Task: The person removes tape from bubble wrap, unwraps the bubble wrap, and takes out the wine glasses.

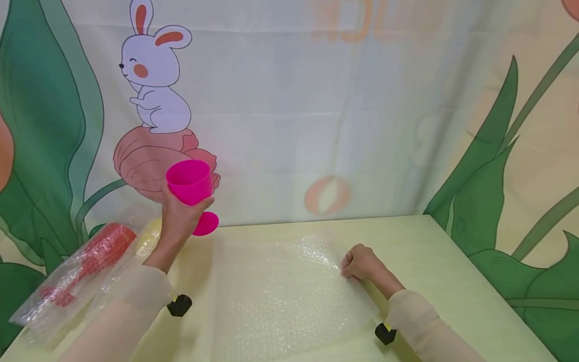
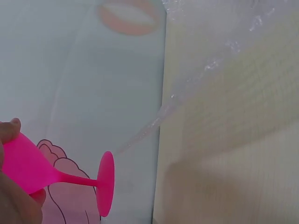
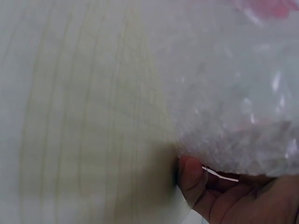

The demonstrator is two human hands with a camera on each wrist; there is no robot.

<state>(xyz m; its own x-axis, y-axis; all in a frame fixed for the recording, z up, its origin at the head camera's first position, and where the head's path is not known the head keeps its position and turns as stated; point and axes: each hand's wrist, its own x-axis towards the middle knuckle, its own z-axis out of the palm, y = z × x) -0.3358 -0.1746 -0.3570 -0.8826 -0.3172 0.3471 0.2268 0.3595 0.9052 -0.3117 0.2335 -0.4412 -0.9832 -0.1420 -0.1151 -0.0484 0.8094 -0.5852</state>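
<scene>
My left hand (image 1: pixel 178 221) grips the bowl of a bright pink plastic goblet (image 1: pixel 190 183) and holds it upright above the left part of the table. In the left wrist view the goblet's thin stem and round foot (image 2: pixel 105 184) stick out past the hand. A sheet of clear bubble wrap (image 1: pixel 280 296) lies over the middle of the table. At its right edge my right hand (image 1: pixel 362 264) pinches the wrap between thumb and fingers. The right wrist view shows the thumb (image 3: pixel 191 172) against the lifted edge of the bubble wrap (image 3: pixel 224 107).
On the table's left side lie a red item (image 1: pixel 106 246) in bubble wrap and a yellow one (image 1: pixel 149 239) beside it, also wrapped. Behind the pale yellow table (image 1: pixel 452 281) hangs a printed cloth (image 1: pixel 271 100) with a rabbit and leaves.
</scene>
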